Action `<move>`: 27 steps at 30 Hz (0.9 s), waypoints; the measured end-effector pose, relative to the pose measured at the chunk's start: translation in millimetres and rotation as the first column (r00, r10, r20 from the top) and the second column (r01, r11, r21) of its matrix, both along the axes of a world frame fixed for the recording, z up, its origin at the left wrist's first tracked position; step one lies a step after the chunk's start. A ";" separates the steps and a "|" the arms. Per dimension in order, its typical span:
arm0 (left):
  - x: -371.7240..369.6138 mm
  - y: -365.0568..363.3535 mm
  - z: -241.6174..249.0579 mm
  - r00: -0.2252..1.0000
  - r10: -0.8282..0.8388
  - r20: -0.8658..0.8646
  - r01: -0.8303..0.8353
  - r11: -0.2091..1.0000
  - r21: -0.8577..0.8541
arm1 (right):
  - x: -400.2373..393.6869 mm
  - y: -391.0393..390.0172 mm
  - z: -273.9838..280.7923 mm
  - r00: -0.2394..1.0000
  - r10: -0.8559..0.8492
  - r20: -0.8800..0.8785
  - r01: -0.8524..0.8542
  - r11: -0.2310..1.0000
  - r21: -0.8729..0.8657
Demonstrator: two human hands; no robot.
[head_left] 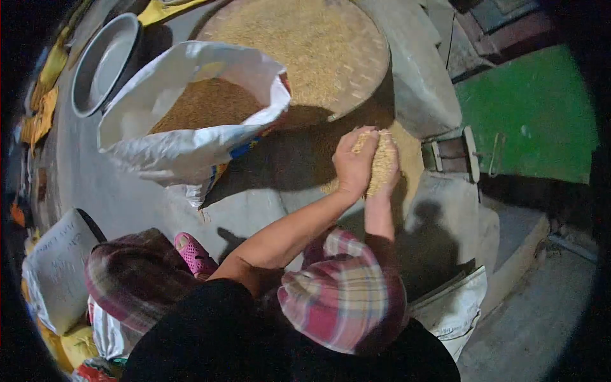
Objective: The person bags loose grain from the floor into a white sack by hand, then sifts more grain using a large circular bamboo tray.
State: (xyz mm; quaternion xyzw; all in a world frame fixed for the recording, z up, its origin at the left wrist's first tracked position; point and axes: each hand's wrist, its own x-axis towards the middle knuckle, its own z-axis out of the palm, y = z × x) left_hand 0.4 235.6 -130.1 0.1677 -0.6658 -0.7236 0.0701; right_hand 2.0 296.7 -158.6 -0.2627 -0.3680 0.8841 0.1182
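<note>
Grain [383, 167] fills your left hand [353, 167] and right hand [394, 164], cupped together by the pile [410, 143]; a loosened grip could spill it. Leftward, the sack [184, 149] could sag if bumped, though floor [245, 207] between gives room; ahead, the tray [364, 81] edge crowds you; rightward, a bracket [471, 155] juts.

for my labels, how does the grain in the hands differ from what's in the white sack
The held grain is pale yellow; the sack contents are darker brown. The held grain is a handful; the sack contents spread far wider. Both look granular.
</note>
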 end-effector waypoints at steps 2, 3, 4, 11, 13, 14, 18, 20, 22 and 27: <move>-7.5 -6.5 26.4 0.999 0.025 -0.039 -0.022 0.998 0.060 | -10.7 -1.9 28.1 0.990 0.049 -0.130 -0.050 0.999 -0.008; -12.9 -12.0 38.1 0.996 0.055 -0.067 -0.048 0.993 0.111 | -17.6 -6.1 41.0 0.987 0.060 -0.149 -0.058 0.998 0.012; -17.4 -18.4 51.7 0.992 0.085 -0.091 -0.069 0.985 0.161 | -25.4 -17.0 64.5 0.980 0.092 -0.177 -0.080 0.994 0.073; -59.7 -119.6 118.5 0.921 0.254 -0.294 -0.223 0.965 0.136 | -94.6 -112.8 115.9 0.902 0.357 -0.244 -0.345 0.934 0.092; -68.5 -157.2 120.1 0.935 0.269 -0.229 -0.273 0.962 0.019 | -99.2 -153.7 122.8 0.899 0.400 -0.175 -0.384 0.915 0.118; -71.9 -177.4 119.3 0.948 0.283 -0.144 -0.299 0.948 -0.108 | -100.4 -172.0 125.0 0.900 0.427 -0.090 -0.414 0.900 0.134; -80.5 -243.5 113.6 0.997 0.059 0.049 -0.025 0.858 -0.513 | -126.5 -213.6 90.6 0.614 0.789 0.014 -0.778 0.603 0.174; -73.5 -250.7 125.4 0.976 -0.071 0.206 0.202 0.653 -0.730 | -141.1 -202.2 61.9 0.528 0.708 0.469 -0.392 -0.287 0.874; -67.0 -252.0 135.7 0.973 -0.118 0.198 0.227 0.620 -0.751 | -127.2 -183.1 85.7 0.586 0.713 0.385 -0.274 -0.273 0.922; -58.1 -210.8 121.2 0.848 -0.215 -0.485 -0.147 0.784 -0.604 | -90.1 -118.5 109.7 0.890 0.381 0.250 -0.263 -0.019 0.965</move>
